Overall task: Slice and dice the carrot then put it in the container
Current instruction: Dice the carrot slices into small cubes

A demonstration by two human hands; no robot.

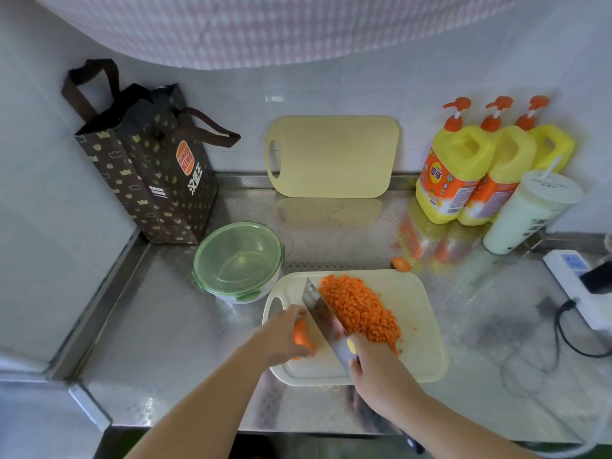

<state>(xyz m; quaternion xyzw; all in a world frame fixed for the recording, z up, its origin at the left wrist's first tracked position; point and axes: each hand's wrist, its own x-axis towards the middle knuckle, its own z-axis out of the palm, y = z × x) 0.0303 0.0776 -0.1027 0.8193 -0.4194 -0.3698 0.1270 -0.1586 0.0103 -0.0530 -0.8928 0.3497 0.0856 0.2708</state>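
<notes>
One carrot stub (300,336) is left uncut. It lies on the near-left part of the board (425,329), pinned under the curled fingers of the left hand (281,337). The hand covers most of it, so its long axis is hard to read; probably crosswise to the blade. The right hand (377,364) is wrapped round the handle of the cleaver (326,318). The blade runs diagonally from far-left to near-right, its edge down just beside the stub's right end. The stub is left of the blade and the pile (359,309) of dice is heaped right of it, against the flat. Next cuts should therefore walk leftward toward the left fingertips, so clearance there is the risk. The container (238,260) stands on the counter (159,326) just beyond the board's far-left corner. It is nearer the left hand, with its green lid apparently resting on top. The dice must later travel left and away, across the blade line. A cut end piece (400,264) lies off the board, far side.
</notes>
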